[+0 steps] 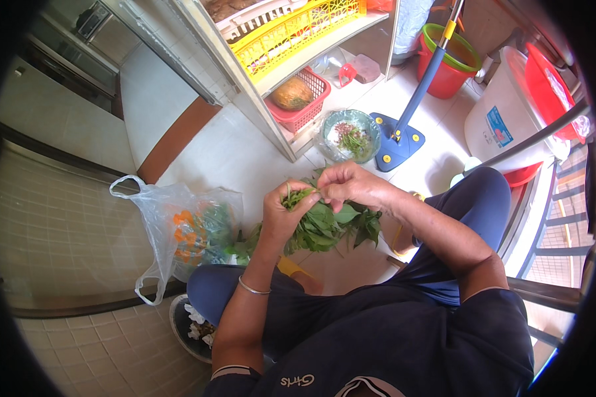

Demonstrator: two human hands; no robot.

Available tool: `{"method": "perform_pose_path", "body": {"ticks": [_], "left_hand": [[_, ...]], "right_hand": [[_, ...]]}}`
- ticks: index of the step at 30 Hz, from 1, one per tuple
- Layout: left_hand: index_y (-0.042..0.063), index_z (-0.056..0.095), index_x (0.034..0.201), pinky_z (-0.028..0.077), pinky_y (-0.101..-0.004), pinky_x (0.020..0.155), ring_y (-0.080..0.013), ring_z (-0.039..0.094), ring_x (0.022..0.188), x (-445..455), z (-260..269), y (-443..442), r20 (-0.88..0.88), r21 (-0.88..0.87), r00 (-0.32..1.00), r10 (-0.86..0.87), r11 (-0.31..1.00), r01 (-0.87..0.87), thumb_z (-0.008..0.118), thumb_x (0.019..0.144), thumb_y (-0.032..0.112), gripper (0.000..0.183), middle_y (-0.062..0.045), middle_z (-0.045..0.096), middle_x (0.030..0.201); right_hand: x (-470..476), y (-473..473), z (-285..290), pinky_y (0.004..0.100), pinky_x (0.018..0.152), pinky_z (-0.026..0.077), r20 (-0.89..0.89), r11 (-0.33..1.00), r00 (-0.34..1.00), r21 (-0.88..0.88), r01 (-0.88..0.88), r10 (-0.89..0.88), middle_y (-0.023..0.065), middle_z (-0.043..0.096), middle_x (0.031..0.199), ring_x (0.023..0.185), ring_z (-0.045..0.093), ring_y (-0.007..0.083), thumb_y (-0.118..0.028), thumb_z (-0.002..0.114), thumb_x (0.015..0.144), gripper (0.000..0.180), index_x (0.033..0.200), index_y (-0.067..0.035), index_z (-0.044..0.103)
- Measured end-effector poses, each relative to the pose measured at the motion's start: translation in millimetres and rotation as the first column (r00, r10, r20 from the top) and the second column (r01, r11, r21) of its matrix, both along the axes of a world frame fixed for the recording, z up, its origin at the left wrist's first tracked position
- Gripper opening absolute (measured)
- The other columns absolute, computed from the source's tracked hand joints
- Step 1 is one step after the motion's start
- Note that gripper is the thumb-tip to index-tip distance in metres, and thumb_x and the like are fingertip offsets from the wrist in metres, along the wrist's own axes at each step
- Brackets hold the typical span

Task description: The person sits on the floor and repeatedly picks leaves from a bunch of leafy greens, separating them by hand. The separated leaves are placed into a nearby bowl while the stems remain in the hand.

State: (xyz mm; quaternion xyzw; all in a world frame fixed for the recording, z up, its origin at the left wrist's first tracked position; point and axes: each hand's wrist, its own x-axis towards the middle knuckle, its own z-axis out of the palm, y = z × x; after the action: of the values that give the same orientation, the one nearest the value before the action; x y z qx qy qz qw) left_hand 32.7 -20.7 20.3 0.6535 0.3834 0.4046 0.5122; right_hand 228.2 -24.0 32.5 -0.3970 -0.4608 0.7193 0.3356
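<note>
My left hand (290,206) is closed around a bunch of leafy green stems (323,226), whose leaves hang below both hands. Close beside it, my right hand (350,186) pinches at the upper end of the bunch, thumb against fingers; what lies between those fingertips is too small to tell. More green leaves (367,226) spread over the floor tiles beneath. Beyond the hands stands a bowl lined with clear plastic (372,149), holding short green and reddish stem pieces (352,139).
A translucent plastic bag (154,223) with orange print lies at the left, above a waste bin (179,322). A blue flat mop (402,149) stands right of the bowl. Further off are a red basket (318,106) holding a squash-like vegetable (293,94), a red bucket (437,79) and a white tub (491,104).
</note>
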Motion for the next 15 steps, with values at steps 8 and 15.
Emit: {"method": "perform_pose_path", "body": {"ticks": [8,15], "left_hand": [[0.001,0.062,0.087,0.044,-0.0204,0.067,-0.0049,0.053,0.072,-1.2,-2.6,-1.0,-0.019,-0.147,0.999,0.027,0.989,-0.03,0.066,0.082,0.005,0.007,0.001,0.062,0.079],[0.0,0.061,0.093,0.044,-0.0197,0.068,-0.0056,0.055,0.073,2.0,-7.6,-0.1,0.138,-0.191,0.986,0.092,0.979,-0.064,0.064,0.085,0.007,0.011,0.0,0.063,0.084]], "right_hand": [[-0.2,0.2,-3.3,0.0228,0.056,0.048,0.079,1.0,0.997,0.022,-0.021,0.019,0.0019,0.059,0.074,0.061,0.056,0.0092,-0.008,0.06,0.079,0.011,0.085,0.001,0.062],[-1.6,1.3,-5.8,0.0235,0.058,0.049,0.08,0.999,0.997,-0.042,-0.012,0.015,0.0036,0.06,0.074,0.062,0.057,0.0098,-0.01,0.062,0.078,0.013,0.085,0.001,0.062]]}}
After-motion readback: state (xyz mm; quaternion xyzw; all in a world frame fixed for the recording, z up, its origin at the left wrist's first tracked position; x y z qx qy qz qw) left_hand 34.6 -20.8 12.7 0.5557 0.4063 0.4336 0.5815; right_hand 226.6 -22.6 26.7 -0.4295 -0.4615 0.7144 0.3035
